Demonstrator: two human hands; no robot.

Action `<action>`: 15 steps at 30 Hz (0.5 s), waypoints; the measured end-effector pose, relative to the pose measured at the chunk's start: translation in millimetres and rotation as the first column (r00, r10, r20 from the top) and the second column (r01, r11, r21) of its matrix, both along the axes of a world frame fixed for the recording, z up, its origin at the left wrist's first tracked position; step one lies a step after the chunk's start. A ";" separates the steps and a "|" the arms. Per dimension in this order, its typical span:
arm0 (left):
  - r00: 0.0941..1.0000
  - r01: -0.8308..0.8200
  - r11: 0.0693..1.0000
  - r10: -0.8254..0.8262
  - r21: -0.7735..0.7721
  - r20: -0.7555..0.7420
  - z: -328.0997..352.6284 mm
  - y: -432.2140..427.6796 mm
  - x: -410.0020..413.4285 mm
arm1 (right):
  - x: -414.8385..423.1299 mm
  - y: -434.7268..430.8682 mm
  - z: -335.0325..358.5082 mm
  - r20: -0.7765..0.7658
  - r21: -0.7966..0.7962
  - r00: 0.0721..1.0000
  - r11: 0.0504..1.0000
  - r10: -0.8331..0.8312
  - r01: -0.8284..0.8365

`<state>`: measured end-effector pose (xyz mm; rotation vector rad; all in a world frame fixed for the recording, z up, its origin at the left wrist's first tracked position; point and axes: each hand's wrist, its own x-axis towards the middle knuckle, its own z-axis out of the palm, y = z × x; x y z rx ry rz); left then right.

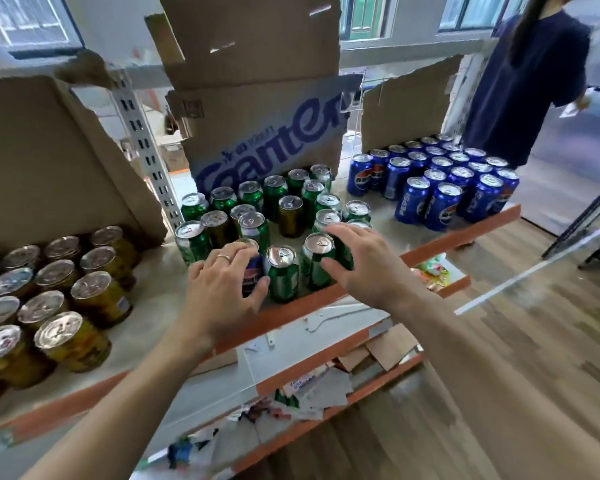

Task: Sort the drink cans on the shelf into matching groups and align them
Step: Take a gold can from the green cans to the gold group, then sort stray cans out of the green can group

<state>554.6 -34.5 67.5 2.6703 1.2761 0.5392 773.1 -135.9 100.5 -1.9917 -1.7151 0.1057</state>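
Note:
On the shelf (153,306) stand three groups of cans: yellow cans (94,296) at the left, green cans (274,199) in the middle, blue Pepsi cans (440,206) at the right. A stray blue can (253,271) stands at the front of the green group, and my left hand (222,289) grips it from the side, thumb and fingers curled round it. My right hand (357,258) is spread over the front-right green cans, fingers touching a green can (317,261) without clasping it. A few brownish-yellow cans (290,216) sit among the green ones.
Torn cardboard boxes (267,140) stand behind the cans. The shelf's orange front edge (430,251) runs just below my hands. Lower shelves hold cardboard scraps and wrappers (326,386). A person in a dark shirt (527,81) stands at the far right.

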 end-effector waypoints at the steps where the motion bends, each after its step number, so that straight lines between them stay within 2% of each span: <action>1: 1.000 -0.014 1.000 0.014 0.003 -0.005 -0.1 1.3 -2.3 | 0.3 6.1 -0.3 -0.004 -0.007 1.000 1.000 0.011 -0.011; 7: 0.998 -0.055 0.998 0.055 -0.016 -0.029 2.7 28.4 -5.7 | 6.4 56.2 -4.0 0.010 -0.065 0.999 0.997 0.031 -0.031; 15: 0.981 0.028 0.995 -0.045 -0.092 -0.188 -1.8 87.9 17.8 | 28.2 136.8 -6.1 0.079 -0.231 0.996 0.971 -0.039 0.056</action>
